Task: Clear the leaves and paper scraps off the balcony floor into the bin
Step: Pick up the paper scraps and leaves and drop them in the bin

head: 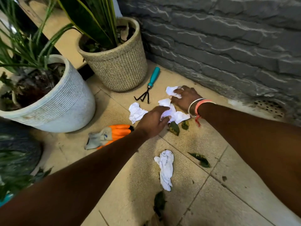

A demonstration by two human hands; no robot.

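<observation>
Head view: left hand [153, 122] grips middle wad [178, 116], right hand [185, 98] far wad [170, 90]; long scrap [166, 168] lies near-to-far.

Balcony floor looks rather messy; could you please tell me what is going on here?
A person is gathering crumpled paper off the tiles with both hands. The left hand grips the middle scrap, and the right hand pinches the scrap by the wall. A flat scrap, a long scrap and leaves lie loose on the floor. A glove and hand rake lie nearby.
</observation>
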